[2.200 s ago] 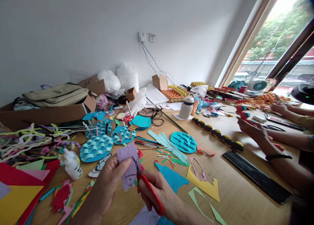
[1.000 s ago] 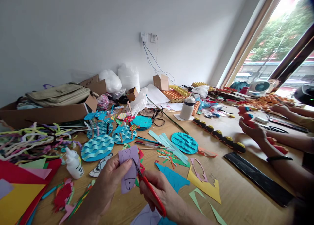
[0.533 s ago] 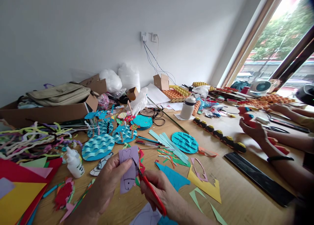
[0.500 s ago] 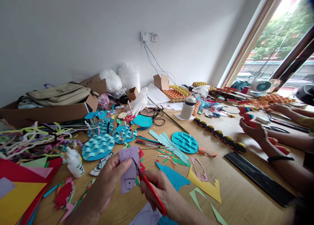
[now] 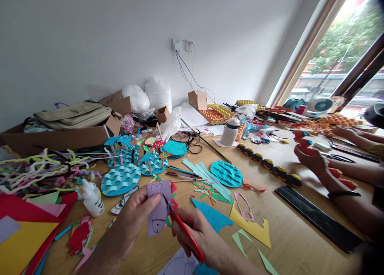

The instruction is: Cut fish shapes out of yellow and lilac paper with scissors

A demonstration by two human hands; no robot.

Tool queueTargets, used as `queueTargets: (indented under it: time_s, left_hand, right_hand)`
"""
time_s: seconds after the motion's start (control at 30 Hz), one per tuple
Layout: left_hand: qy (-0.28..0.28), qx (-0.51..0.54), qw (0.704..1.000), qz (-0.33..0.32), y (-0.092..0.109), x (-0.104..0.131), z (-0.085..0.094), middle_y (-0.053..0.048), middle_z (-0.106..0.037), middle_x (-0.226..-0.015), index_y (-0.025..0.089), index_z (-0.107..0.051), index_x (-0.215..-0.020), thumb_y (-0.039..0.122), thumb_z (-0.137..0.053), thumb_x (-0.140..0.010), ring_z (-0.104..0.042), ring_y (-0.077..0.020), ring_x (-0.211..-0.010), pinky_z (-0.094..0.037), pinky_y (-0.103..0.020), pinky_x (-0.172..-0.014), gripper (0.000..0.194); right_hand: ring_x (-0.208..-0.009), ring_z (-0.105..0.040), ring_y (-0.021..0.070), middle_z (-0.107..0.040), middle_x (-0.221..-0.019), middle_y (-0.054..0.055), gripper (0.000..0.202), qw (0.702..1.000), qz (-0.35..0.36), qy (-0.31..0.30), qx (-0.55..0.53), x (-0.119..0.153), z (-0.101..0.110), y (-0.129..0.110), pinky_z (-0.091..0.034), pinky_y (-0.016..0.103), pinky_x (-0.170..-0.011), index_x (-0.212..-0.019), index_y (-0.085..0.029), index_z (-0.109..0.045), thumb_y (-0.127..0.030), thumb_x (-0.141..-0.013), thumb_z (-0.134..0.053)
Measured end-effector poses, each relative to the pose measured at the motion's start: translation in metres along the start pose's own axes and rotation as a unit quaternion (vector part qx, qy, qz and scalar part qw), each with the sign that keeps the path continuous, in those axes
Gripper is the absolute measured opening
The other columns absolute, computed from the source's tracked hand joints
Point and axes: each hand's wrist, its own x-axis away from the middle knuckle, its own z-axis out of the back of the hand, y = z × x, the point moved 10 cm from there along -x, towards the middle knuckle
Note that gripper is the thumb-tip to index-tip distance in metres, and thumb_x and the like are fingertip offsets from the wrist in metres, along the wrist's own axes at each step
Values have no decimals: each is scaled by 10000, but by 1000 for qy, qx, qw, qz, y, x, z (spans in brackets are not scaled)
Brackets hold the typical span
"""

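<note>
Between the thumb and fingers of my left hand (image 5: 132, 217) is a piece of purple paper (image 5: 156, 213) with a fish drawn on it in dark lines. My right hand (image 5: 196, 231) grips red-handled scissors (image 5: 187, 235), whose blades meet the paper's right edge beside the drawing. Below my hands, another purple sheet (image 5: 180, 263) with drawn lines lies on the table. A white glue bottle (image 5: 93, 201) stands left of my left hand. Blue paper scrap (image 5: 211, 214) lies just beyond my right hand.
Wavy blue discs (image 5: 120, 179), a white jar (image 5: 230, 132) and a black case (image 5: 315, 217) are on the table. Pipe cleaners (image 5: 45, 175) pile up at left. At right, a person's hands (image 5: 312, 159) hold a red and blue piece. A cardboard box (image 5: 60, 141) holds a bag.
The purple paper has tilted slightly in my left hand. The scissors stay at its right edge, with hardly any other movement.
</note>
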Motion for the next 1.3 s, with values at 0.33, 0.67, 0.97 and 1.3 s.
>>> queueTargets:
  time_s: [0.33, 0.67, 0.97, 1.3]
  left_hand:
    - [-3, -8, 1000, 1, 0, -1, -1, -5, -685, -646, 190, -708, -891, 348, -682, -670, -588, -156, -592, -493, -242, -579, 272]
    - [-4, -13, 1000, -15, 5, 0, -2, 21, -623, -600, 202, -701, -887, 352, -670, -686, -543, -138, -558, -487, -235, -559, 253]
    - [-5, -22, 1000, -2, 7, 2, -5, 19, -618, -577, 196, -703, -834, 363, -672, -668, -534, -136, -527, -458, -224, -517, 237]
    - [-17, -21, 1000, 2, 2, 0, -5, 25, -589, -575, 193, -689, -865, 341, -658, -696, -519, -128, -536, -470, -225, -541, 227]
  right_hand:
    - [-393, -319, 35, -343, -459, -78, 282, 999, -1, 8, 42, 0, 5, 5, -204, 154, -362, -622, -164, -441, -357, -823, -483]
    - [-361, -359, 48, -366, -422, -82, 211, 1000, -2, -3, 13, 0, 2, 1, -241, 152, -344, -622, -169, -458, -295, -789, -480]
    - [-429, -310, 48, -342, -467, -72, 291, 998, 14, -6, 57, 2, 4, -4, -201, 174, -403, -616, -163, -443, -359, -828, -479]
    - [-400, -331, 53, -354, -456, -70, 243, 997, 26, 6, 74, 1, 5, -4, -206, 173, -374, -609, -171, -426, -288, -818, -464]
